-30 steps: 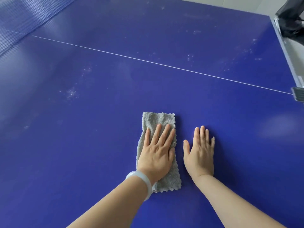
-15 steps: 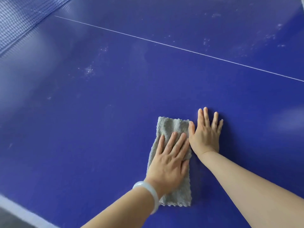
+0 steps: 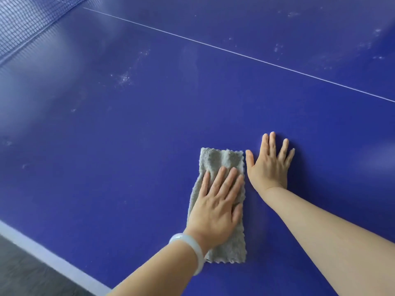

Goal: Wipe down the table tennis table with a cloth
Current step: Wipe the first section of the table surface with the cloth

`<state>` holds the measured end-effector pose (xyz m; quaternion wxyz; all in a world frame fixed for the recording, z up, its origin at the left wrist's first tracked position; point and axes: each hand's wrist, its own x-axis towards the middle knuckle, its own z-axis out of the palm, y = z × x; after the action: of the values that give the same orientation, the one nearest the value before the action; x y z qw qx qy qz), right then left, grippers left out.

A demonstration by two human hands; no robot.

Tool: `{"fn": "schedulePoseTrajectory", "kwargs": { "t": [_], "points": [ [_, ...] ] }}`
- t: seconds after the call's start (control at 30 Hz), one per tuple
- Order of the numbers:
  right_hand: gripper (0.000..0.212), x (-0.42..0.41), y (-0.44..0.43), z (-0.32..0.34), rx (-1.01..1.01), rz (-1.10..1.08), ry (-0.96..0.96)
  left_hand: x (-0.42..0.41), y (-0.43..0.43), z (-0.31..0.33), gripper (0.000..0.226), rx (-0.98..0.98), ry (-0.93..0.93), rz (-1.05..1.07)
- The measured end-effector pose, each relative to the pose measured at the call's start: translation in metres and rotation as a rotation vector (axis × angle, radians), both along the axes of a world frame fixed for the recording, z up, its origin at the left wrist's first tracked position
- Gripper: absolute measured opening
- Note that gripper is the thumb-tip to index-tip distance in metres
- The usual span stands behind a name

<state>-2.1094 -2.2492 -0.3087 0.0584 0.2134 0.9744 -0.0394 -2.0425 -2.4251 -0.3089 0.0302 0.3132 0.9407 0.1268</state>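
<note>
A folded grey cloth point(image 3: 222, 161) lies flat on the blue table tennis table point(image 3: 128, 146), near its front edge. My left hand point(image 3: 215, 208), with a pale bangle on the wrist, presses flat on the cloth with straight fingers. My right hand point(image 3: 269, 165) rests flat on the bare table just right of the cloth, fingers spread; its thumb lies at the cloth's upper right edge. Whitish dust smudges point(image 3: 124, 79) mark the surface farther out to the left and at the far right.
The net point(image 3: 23, 24) runs across the far left corner. A thin white centre line point(image 3: 235, 53) crosses the table diagonally. The white edge stripe point(image 3: 42, 255) and grey floor point(image 3: 19, 274) lie at the lower left.
Both hands and the cloth have shifted right and toward the table's near edge in the view. The right hand moved closer to the cloth. The white edge stripe has come into view.
</note>
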Motion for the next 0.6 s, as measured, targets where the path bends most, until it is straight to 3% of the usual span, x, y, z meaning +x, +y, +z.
{"fn": "schedulePoseTrajectory", "kwargs": {
  "t": [0.07, 0.1, 0.2, 0.27, 0.47, 0.6],
  "points": [
    [0.077, 0.000, 0.000, 0.000, 0.015, 0.006, -0.005, -0.026, -0.032, -0.001, 0.062, -0.039, 0.031, -0.096],
    [0.078, 0.000, 0.000, 0.000, 0.021, 0.007, -0.013, -0.045, -0.050, -0.001, 0.062, -0.071, 0.045, -0.048],
    [0.079, 0.000, -0.002, -0.003, 0.047, 0.016, -0.024, -0.093, -0.092, 0.002, 0.063, -0.122, 0.003, 0.324],
    [0.078, -0.002, -0.003, -0.002, 0.043, 0.001, -0.040, -0.098, -0.093, -0.001, 0.064, -0.134, -0.023, 0.436],
    [0.063, 0.038, -0.027, 0.008, -0.005, 0.314, 0.124, -0.100, -0.091, 0.000, 0.067, -0.110, -0.043, 0.425],
    [0.059, 0.100, -0.075, 0.003, -0.193, 0.074, 0.177, -0.098, -0.091, 0.000, 0.067, -0.092, -0.052, 0.417]
  ]
}}
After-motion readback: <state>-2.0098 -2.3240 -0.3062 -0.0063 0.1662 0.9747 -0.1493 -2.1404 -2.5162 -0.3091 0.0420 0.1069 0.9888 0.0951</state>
